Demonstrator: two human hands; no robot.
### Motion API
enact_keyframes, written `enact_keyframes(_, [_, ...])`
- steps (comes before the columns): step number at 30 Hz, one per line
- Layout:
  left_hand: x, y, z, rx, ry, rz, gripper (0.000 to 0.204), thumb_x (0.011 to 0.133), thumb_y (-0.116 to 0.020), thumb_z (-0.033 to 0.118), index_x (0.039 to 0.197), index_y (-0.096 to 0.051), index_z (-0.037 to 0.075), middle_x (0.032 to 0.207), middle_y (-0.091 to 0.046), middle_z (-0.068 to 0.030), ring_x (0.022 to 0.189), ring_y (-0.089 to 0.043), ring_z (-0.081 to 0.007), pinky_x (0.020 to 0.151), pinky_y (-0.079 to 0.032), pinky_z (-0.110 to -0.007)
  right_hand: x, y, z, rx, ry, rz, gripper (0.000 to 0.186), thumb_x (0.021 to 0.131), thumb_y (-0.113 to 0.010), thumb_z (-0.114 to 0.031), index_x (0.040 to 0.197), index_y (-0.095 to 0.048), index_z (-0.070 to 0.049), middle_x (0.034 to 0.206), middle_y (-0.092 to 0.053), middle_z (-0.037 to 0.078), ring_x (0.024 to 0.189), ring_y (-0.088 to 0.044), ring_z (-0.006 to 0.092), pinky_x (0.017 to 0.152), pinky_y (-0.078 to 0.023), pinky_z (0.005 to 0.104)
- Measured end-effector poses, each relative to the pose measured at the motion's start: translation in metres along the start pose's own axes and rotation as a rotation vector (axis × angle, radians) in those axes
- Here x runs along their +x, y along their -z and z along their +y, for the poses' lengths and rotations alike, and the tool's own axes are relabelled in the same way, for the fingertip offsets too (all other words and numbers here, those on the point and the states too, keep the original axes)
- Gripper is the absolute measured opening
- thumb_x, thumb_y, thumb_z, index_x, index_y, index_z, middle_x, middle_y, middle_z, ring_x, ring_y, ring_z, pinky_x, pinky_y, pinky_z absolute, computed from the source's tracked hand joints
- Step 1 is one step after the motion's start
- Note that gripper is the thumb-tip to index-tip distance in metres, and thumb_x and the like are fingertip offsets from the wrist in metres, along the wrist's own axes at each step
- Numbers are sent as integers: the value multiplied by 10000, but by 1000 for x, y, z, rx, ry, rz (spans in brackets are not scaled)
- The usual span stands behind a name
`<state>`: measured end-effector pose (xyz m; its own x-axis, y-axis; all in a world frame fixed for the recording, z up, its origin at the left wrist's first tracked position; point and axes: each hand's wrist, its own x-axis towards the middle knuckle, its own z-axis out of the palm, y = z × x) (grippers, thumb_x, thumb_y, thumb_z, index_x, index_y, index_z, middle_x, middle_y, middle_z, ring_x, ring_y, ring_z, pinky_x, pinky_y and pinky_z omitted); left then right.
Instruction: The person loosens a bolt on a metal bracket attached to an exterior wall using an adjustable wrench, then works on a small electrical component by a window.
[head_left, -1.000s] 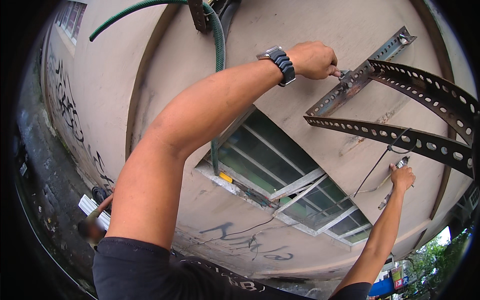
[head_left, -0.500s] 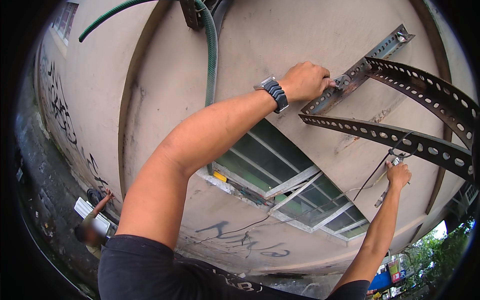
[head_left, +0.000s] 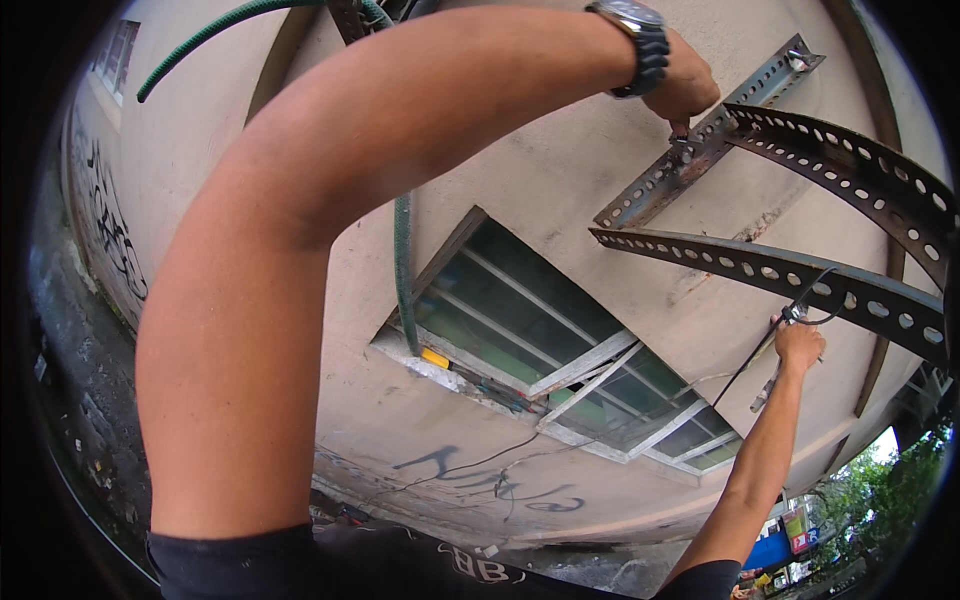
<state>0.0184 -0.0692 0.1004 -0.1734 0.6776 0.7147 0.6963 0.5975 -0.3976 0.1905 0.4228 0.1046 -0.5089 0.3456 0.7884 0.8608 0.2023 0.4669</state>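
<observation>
My left hand [head_left: 686, 84], with a black watch on its wrist, reaches to a rusty slotted angle bar [head_left: 655, 187] on the wall. Its fingers are curled down, the tips at a bolt [head_left: 682, 148] in the bar; the hand covers part of that spot. Lower right, my right hand [head_left: 800, 345] is closed around a silvery metal hand tool [head_left: 766, 388]; most of it is hidden in the fist. Just above that fist a looped black cable [head_left: 832, 313] hangs by the lower slotted arm [head_left: 770, 262] of the bracket.
Another slotted arm [head_left: 835, 155] curves out to the right. A barred window [head_left: 520, 310] lies below, a yellow-handled item [head_left: 434, 357] on its ledge. The green hose [head_left: 404, 260] hangs down the wall. Street ground [head_left: 75, 430] shows far below.
My left arm has swung up and right, and its hand now comes at the bolt from above. The right hand has hardly moved. The person below at left is now hidden by my arm.
</observation>
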Motion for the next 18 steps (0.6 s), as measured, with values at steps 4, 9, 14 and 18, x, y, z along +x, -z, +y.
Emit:
enact_keyframes(4, [-47, -72, 5, -516, 296, 446, 358, 1019, -632, 358, 1026, -781, 33, 715, -714, -173, 631, -687, -317, 618, -524, -420, 4, -13, 3, -49, -18, 2, 735, 971, -485, -668, 1218, -681, -4, 1167, -713, 213, 1088, -699, 357, 932, -509, 495])
enact_keyframes(9, [-50, -137, 60, -883, 470, 545, 366, 1010, -647, 339, 986, -768, -6, 666, -689, -189, 557, -661, -312, 580, -505, -407, -3, 8, -7, -29, -16, -53, 794, 960, -453, -728, 1211, -684, -10, 1160, -712, 194, 1095, -695, 358, 930, -509, 495])
enact_keyframes(14, [-40, -140, 74, -988, 506, 586, 355, 1013, -641, 329, 946, -764, 3, 657, -685, -184, 551, -662, -301, 573, -504, -402, 4, -21, 7, -37, 30, 127, 804, 940, -470, -752, 1194, -694, -22, 1153, -696, 177, 1065, -696, 357, 903, -519, 483])
enact_keyframes(18, [-43, -140, 68, -865, 484, 611, 352, 1006, -646, 335, 939, -763, 10, 673, -696, -182, 555, -656, -331, 579, -506, -415, 5, -23, 3, -26, 29, 126, 803, 935, -479, -752, 1191, -697, -23, 1149, -694, 171, 1063, -689, 350, 887, -519, 486])
